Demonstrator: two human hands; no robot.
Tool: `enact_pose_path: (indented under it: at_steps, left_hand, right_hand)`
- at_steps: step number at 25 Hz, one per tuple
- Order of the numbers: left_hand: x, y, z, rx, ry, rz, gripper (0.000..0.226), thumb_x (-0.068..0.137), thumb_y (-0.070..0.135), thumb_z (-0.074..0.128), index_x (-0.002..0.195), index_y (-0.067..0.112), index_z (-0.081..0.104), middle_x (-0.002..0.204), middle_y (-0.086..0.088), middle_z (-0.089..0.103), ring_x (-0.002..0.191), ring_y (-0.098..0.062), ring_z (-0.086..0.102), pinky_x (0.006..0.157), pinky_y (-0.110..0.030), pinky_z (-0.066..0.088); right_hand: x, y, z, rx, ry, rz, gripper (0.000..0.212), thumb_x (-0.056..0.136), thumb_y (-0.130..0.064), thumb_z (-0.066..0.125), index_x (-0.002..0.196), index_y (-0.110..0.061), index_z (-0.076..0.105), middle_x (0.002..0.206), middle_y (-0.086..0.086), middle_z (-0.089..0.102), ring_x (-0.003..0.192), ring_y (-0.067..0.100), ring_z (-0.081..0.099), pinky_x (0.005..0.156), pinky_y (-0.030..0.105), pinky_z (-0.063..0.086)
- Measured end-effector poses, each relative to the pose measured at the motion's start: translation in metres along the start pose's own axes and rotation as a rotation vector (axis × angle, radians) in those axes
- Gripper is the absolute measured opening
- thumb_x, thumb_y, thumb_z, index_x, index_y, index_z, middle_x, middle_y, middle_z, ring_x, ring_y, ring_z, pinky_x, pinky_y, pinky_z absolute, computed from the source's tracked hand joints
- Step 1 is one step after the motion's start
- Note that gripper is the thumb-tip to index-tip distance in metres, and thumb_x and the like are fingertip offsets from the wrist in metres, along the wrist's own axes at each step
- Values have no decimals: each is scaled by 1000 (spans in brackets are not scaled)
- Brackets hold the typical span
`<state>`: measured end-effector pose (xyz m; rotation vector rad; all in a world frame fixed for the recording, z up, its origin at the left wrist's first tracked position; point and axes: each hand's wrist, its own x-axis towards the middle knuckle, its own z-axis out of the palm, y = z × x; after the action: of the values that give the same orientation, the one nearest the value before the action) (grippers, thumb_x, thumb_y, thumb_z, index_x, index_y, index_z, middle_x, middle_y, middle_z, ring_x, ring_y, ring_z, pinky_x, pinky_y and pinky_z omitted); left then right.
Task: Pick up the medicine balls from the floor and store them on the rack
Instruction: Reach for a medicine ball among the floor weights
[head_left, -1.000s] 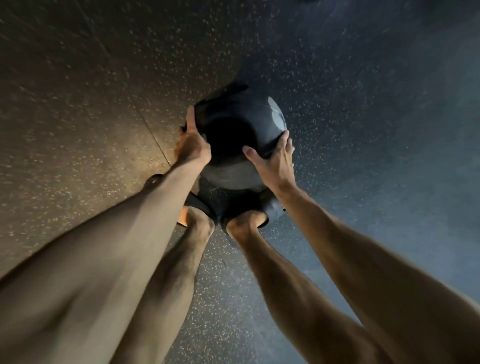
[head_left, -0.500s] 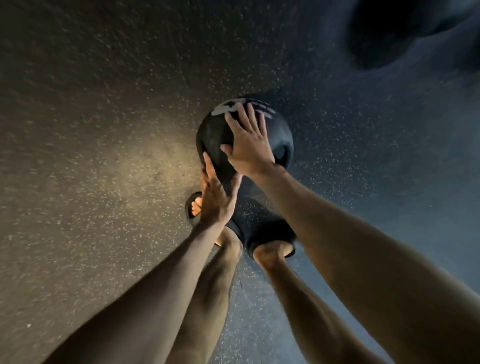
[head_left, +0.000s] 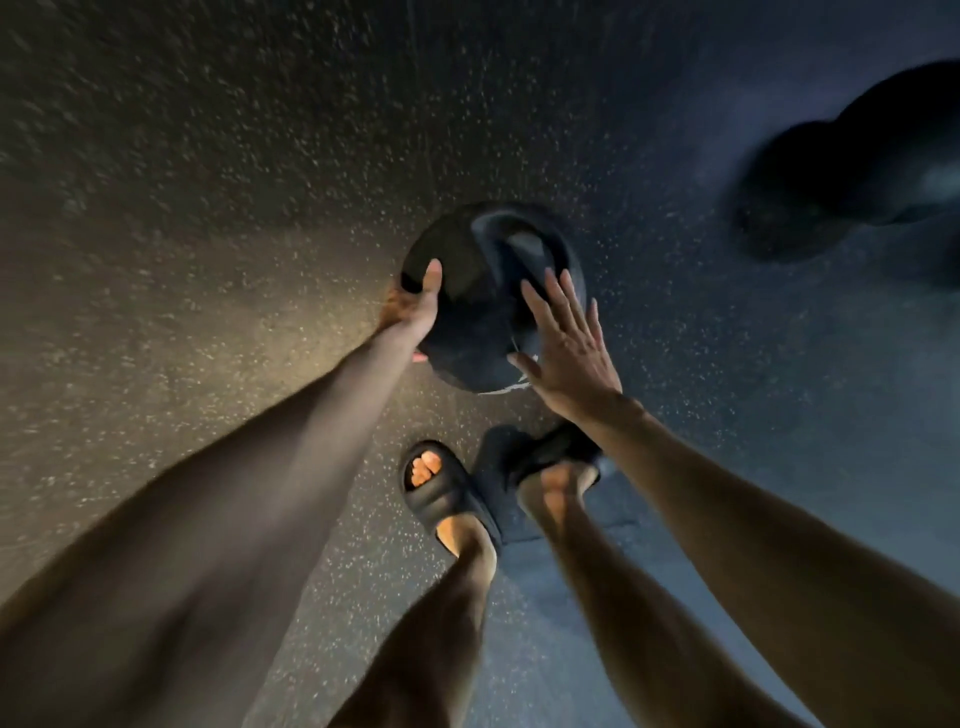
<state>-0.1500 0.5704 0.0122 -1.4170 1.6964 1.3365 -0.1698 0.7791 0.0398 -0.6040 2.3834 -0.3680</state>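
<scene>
A black medicine ball (head_left: 478, 312) with pale markings is in the middle of the head view, above the speckled floor. My left hand (head_left: 413, 306) grips its left side, with the thumb up on the ball and the fingers wrapped underneath. My right hand (head_left: 569, 353) presses flat against its right side, fingers straight and spread. Two more dark round shapes, probably medicine balls (head_left: 810, 202), lie blurred on the floor at the upper right. No rack is in view.
My feet in black sandals (head_left: 441, 499) stand just below the ball on the dark rubber floor (head_left: 208, 260). The floor is lit warm on the left and bluish on the right.
My right hand slid from the top of the ball to its right side. My left hand went from the near underside to the left side. The other dark balls came further into view.
</scene>
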Motion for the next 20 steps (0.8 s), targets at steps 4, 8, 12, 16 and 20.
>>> enact_pose_path:
  at_steps: [4,8,12,16,20]
  left_hand:
    - [10,6,-23,190,99,186,64,101,57,37,152,19,32,150,-14,45,133,-37,47,103,-42,44]
    - [-11,-5,-4,224,144,419,91,92,66,49,159,29,-1,164,-18,11,146,-41,25,115,-56,33]
    - [8,27,0,306,203,436,102,85,73,51,158,34,-9,165,-20,1,147,-44,19,111,-64,33]
    - [45,97,-31,387,217,329,94,85,74,47,157,40,-3,164,-17,10,142,-46,28,108,-59,40]
    - [82,157,-47,231,237,185,77,91,70,43,156,40,15,160,-15,23,144,-43,27,112,-57,36]
  right_hand:
    - [66,-18,-24,76,28,-71,81,98,-47,55,162,-23,11,170,7,3,156,24,-7,126,52,5]
    - [138,-38,-53,60,-9,-30,76,100,-59,43,161,-22,16,169,8,10,156,26,-1,125,53,9]
    - [198,-62,-82,153,-26,84,70,102,-51,45,159,-18,23,166,14,17,155,31,9,125,53,12]
    - [208,-56,-102,177,-10,-36,69,101,-44,52,159,-19,24,167,15,12,155,32,6,126,50,11]
    - [222,-37,-111,84,-74,-165,78,100,-56,45,162,-27,7,170,8,-6,156,27,-10,126,53,5]
